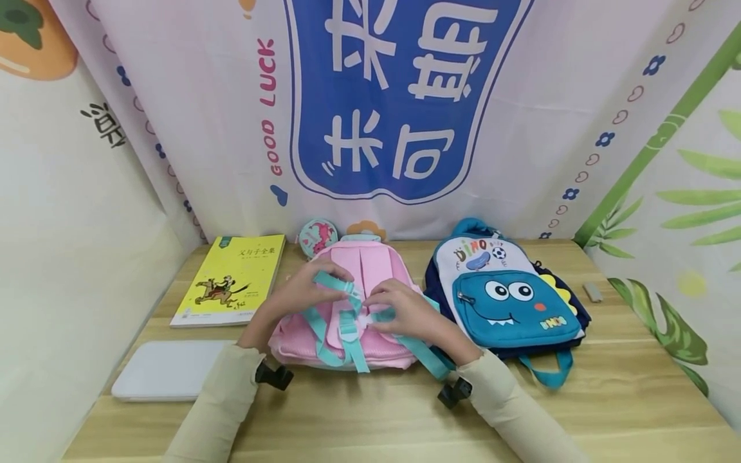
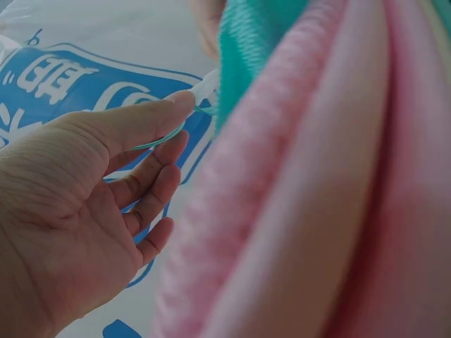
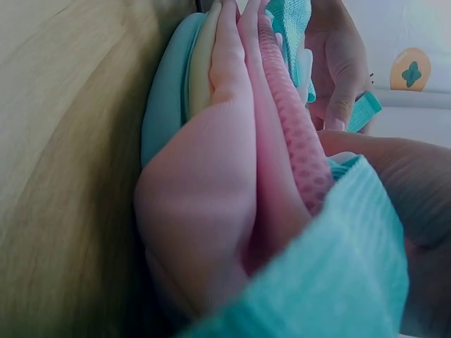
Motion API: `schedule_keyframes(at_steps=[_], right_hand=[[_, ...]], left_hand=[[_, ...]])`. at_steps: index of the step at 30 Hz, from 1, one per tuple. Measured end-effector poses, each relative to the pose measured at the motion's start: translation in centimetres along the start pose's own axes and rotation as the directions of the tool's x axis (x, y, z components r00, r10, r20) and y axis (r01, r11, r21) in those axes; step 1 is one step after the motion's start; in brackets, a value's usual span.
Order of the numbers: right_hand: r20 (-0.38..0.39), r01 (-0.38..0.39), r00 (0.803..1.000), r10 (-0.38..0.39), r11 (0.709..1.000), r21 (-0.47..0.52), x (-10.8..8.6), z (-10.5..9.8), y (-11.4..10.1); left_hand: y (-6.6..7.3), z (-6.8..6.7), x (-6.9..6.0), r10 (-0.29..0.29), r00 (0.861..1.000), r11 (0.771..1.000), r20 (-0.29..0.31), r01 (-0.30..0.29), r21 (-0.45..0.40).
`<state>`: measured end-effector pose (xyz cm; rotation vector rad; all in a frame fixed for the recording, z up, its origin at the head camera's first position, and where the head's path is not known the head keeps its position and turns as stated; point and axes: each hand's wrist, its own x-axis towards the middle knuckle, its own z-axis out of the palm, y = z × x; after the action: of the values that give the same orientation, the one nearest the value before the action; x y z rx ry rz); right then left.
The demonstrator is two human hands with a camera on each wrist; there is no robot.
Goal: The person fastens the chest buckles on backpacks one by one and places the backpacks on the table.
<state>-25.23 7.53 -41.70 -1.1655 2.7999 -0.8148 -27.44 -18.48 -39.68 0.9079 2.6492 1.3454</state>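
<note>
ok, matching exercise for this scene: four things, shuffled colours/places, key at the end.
1. book
2. pink bag
3. dino bag
4. slab

A. beneath the left hand and right hand
B. white, partly behind the left sleeve
C. cartoon face on its front pocket
D. yellow cover facing up

Pairs: 1-D, 2-A, 3-C, 4-B
</note>
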Motion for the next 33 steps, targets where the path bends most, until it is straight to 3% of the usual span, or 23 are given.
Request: schedule_keyframes(at_steps=[4,13,21,33], right_hand=[[-0.002,-0.004,1.0,0.004,1.0,-0.017,0.0,-0.2,-0.1],[-0.012,0.012,1.0,-0.013,0.997,-0.073,0.6,-1.2,-0.4],[-0.016,0.016,1.0,-0.017,0.998,-0.069,0.9,-1.1,-0.2],[-0.015,0.03,0.999,-0.03,0.999,0.034,0.1,0.6,0.0]], left_hand=[[0.2,0.0,0.0,-0.024,1.0,1.0,-0.018,0.024,0.018],[1.4,-0.6,1.1,-0.006,1.0,1.0,-0.015,0.007,0.024],[1.2,-0.6,1.2,0.006,1.0,1.0,-0.008,-0.005,0.008],[1.3,0.2,-0.4,-0.111,0.994,0.994,-0.02,0.11,-0.015]])
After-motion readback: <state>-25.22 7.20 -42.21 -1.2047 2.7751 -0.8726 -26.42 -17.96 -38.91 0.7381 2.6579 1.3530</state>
